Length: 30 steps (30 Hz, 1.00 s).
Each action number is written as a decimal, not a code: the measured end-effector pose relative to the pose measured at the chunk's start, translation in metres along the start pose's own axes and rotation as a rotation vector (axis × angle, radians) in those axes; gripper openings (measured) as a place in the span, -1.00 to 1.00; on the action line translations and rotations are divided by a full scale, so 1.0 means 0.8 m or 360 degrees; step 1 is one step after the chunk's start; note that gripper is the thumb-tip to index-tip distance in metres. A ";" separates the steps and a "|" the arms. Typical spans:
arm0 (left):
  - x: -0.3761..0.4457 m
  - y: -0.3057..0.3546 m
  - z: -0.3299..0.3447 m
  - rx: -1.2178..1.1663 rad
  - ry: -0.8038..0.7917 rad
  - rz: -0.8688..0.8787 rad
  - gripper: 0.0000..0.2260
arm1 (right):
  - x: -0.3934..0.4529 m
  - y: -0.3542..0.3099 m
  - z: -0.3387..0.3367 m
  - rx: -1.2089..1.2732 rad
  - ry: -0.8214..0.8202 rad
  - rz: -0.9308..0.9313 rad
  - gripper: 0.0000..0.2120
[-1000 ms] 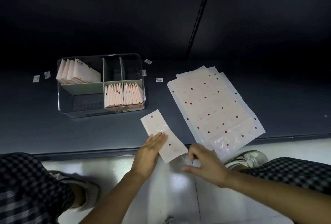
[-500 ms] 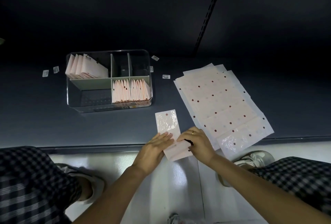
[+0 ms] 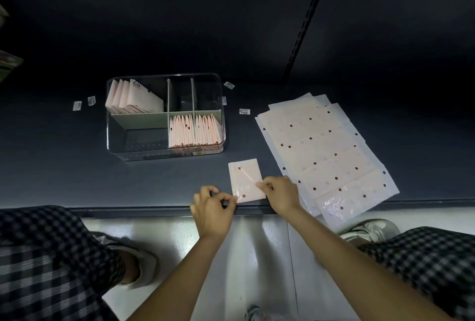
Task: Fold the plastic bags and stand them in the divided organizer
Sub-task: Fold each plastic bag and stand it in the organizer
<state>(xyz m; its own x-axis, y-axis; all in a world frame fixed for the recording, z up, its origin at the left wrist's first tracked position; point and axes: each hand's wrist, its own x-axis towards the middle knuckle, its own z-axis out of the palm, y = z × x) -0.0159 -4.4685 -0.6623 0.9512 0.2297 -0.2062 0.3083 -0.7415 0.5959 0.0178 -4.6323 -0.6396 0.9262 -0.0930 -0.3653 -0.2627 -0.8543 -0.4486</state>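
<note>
- Left hand point(image 3: 212, 214) and right hand point(image 3: 281, 192) both pinch the folded bag point(image 3: 246, 179) at the shelf's point(image 3: 64, 179) front edge.
- Organizer point(image 3: 165, 152) sits behind.

Organizer point(image 3: 165, 153) sits left-centre on shelf point(image 3: 51, 166), w/ folded bags standing in back-left point(image 3: 133, 98) & front-right point(image 3: 194, 130) compartments. Flat bag stack point(image 3: 326, 156) lies right, reaching front edge. Folded bag point(image 3: 246, 179) at front edge btwn them; left hand point(image 3: 213, 207) at its front-left corner, right hand point(image 3: 281, 192) on its right side.
</note>
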 end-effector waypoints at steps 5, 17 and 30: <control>0.000 0.011 -0.001 0.0143 0.0006 -0.0024 -0.87 | 0.015 -0.013 -0.007 -0.0118 -0.0183 0.0198 -0.58; 0.023 -0.008 0.006 0.1039 -0.0544 0.1095 -0.30 | 0.025 -0.017 -0.013 -0.0040 -0.0288 0.0335 -0.57; 0.032 -0.008 0.001 0.0850 -0.0512 0.1064 -0.40 | 0.006 -0.018 0.002 0.0654 0.0032 0.0642 -0.80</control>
<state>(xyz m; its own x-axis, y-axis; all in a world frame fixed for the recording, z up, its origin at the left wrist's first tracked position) 0.0061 -4.4583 -0.6720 0.8539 -0.4800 -0.2013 -0.4299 -0.8684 0.2470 0.0259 -4.6194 -0.6363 0.7347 -0.3838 -0.5594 -0.6762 -0.4808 -0.5582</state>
